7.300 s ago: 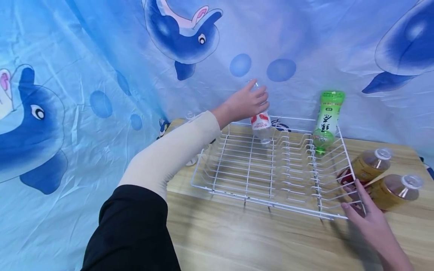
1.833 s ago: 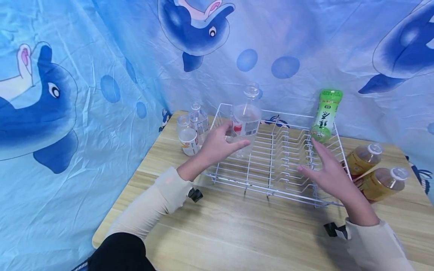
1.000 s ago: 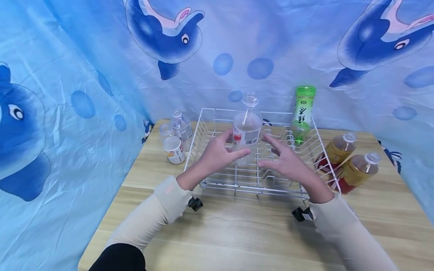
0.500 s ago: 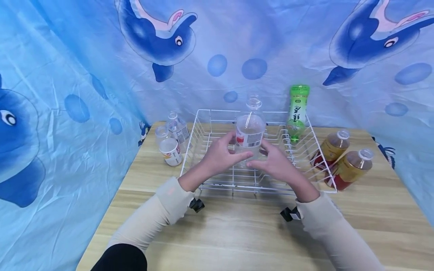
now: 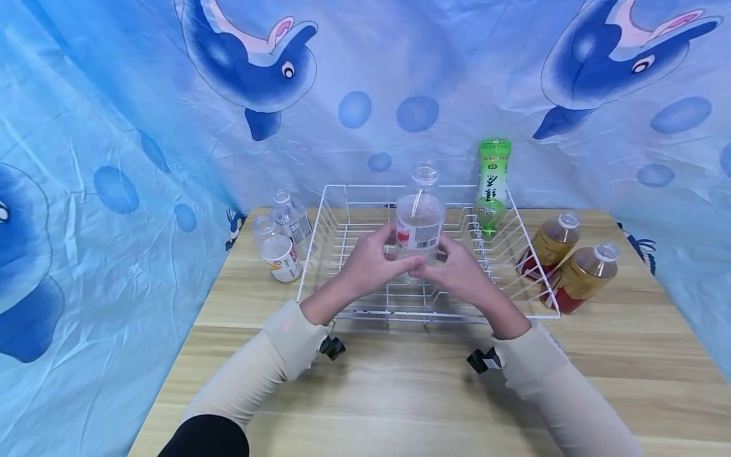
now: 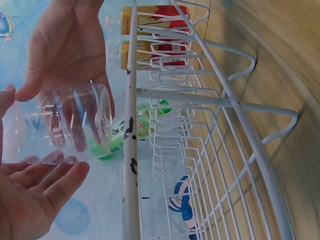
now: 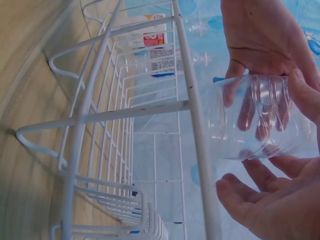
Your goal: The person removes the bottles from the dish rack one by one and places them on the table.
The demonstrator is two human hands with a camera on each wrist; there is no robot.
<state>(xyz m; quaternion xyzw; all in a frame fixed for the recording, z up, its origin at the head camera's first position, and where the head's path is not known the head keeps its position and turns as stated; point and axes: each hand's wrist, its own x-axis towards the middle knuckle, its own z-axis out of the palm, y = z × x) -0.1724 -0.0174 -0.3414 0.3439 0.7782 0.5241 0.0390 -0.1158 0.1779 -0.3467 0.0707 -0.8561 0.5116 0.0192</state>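
Observation:
A clear plastic bottle (image 5: 421, 212) without a cap, its label showing red and a barcode, stands upright in the air over the white wire dish rack (image 5: 394, 313). My left hand (image 5: 368, 263) grips its left side. From the right, my right hand (image 5: 459, 273) holds it too, and the two thumbs meet in front. Both wrist views show fingers curved round the bottle's lower part, with its base above the rack's top rail. A green tea bottle (image 5: 492, 181) leans in the rack's back right part.
Two amber drink bottles, one farther back (image 5: 551, 244) and one nearer (image 5: 582, 276), stand right of the rack. Left of it are a white-labelled bottle (image 5: 280, 254) and a clear bottle (image 5: 292, 219). A blue dolphin-print curtain (image 5: 365, 63) hangs behind the wooden table (image 5: 400, 393).
Earlier, my left hand held a red-and-white-labelled bottle tilted at the rack's back. My right hand has left the rack's right corner, come leftward and taken hold of the now upright bottle.

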